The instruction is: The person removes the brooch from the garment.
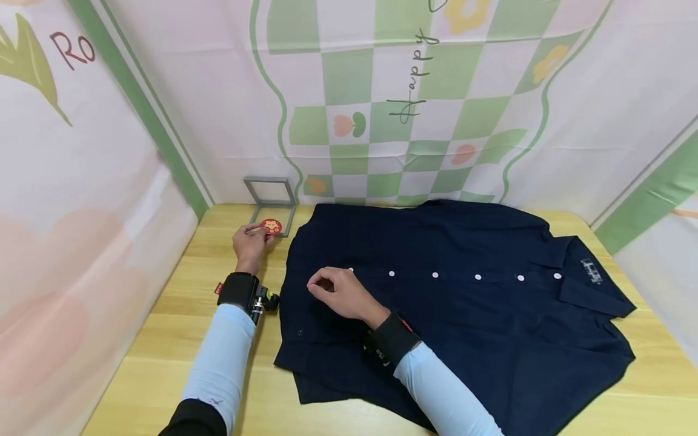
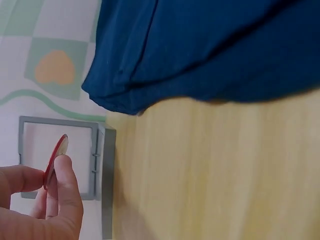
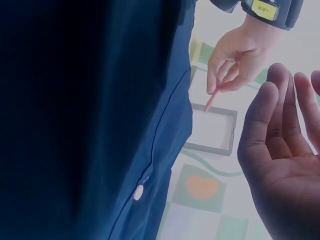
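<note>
My left hand pinches a thin round red badge with a yellow design between thumb and fingers. In the left wrist view the badge is nearly edge-on and shows a pale back. Just behind it, an open grey case with a hinged, clear-windowed lid stands at the back left of the table. A dark navy shirt with white buttons lies spread to the right. Above its hem end is my right hand, fingers loosely bent and holding nothing; the right wrist view shows its bare palm.
The wooden table meets a patterned cloth backdrop at its back edge, and another cloth wall runs along the left. The shirt's collar points right. Each wrist wears a black band with a camera.
</note>
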`<state>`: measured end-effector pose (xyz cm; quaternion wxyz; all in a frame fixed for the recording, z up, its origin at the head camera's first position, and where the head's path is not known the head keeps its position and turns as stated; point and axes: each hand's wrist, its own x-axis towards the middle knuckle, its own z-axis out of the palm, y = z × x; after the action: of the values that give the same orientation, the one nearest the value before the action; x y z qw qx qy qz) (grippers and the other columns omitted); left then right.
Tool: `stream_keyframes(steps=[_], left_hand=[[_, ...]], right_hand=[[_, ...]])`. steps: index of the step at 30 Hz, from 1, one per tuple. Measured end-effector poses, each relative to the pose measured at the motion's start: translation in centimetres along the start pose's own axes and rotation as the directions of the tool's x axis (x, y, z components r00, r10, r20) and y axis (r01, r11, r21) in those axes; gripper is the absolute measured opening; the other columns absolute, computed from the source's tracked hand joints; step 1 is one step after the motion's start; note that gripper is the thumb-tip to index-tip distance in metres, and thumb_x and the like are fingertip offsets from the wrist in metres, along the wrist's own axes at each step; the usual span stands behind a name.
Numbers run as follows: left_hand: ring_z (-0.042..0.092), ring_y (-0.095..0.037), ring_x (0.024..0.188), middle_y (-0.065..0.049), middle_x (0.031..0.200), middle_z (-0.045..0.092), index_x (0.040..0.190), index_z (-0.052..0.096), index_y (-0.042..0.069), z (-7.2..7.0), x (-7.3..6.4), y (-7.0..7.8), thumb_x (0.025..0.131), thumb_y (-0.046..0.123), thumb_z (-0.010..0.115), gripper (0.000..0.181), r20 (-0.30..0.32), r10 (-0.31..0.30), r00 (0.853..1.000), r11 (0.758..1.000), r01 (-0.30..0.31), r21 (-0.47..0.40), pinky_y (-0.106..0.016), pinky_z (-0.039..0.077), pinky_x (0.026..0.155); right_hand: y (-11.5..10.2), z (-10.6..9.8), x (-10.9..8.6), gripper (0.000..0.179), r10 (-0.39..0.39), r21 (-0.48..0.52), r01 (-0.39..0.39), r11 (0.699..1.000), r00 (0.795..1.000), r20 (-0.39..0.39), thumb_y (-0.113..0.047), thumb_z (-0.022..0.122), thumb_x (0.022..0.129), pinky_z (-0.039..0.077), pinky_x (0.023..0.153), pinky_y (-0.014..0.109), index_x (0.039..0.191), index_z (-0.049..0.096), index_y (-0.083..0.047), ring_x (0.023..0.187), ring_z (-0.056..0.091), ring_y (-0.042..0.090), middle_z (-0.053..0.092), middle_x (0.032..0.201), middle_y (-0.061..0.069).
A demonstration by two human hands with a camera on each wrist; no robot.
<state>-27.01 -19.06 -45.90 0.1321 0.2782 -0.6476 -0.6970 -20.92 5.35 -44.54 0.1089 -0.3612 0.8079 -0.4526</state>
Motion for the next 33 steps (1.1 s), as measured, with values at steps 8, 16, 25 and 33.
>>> stream_keyframes(steps=[8,16,25,33], left_hand=[[0.064,-0.003,0.067,-0.003,0.097,0.056,0.135,0.051,0.002,0.2,1.7,0.2,0.099,0.008,0.056,0.037,-0.020,-0.033,0.999,0.999,0.033,-0.006,-0.019,0.057,0.075],[0.065,-0.005,0.066,-0.006,0.099,0.059,0.131,0.054,0.001,0.9,2.9,0.3,0.097,0.004,0.057,0.035,-0.046,-0.011,0.999,0.998,0.014,0.055,-0.022,0.058,0.074],[0.065,-0.007,0.069,-0.017,0.117,0.065,0.127,0.061,0.001,1.4,4.7,0.2,0.093,-0.001,0.060,0.034,-0.106,-0.063,0.992,0.991,0.074,0.110,-0.020,0.058,0.069],[0.060,-0.030,0.115,-0.021,0.143,0.051,0.122,0.058,-0.005,2.2,5.2,0.0,0.091,-0.009,0.057,0.031,-0.113,-0.129,0.985,0.989,0.118,-0.093,-0.039,0.054,0.095]], right_hand=[[0.5,-0.4,-0.2,0.020,-0.024,-0.014,0.024,1.000,1.000,0.002,-0.018,0.057,0.100,0.050,0.072,0.019,0.105,0.070,-0.004,0.078,0.060,0.009,0.069,0.096,0.004],[0.3,0.0,-0.2,0.019,-0.036,0.003,0.036,0.999,0.999,0.008,-0.017,0.057,0.100,0.050,0.072,0.019,0.105,0.070,-0.003,0.080,0.061,0.011,0.068,0.096,0.004],[0.1,0.8,-0.2,0.018,-0.051,0.018,0.050,0.999,0.998,0.036,-0.018,0.057,0.100,0.050,0.071,0.019,0.103,0.070,-0.006,0.079,0.059,0.009,0.066,0.095,0.003],[0.1,0.8,0.4,0.019,-0.023,0.008,0.023,1.000,0.999,0.029,-0.018,0.057,0.100,0.049,0.071,0.019,0.106,0.069,-0.005,0.079,0.058,0.008,0.066,0.096,0.001]])
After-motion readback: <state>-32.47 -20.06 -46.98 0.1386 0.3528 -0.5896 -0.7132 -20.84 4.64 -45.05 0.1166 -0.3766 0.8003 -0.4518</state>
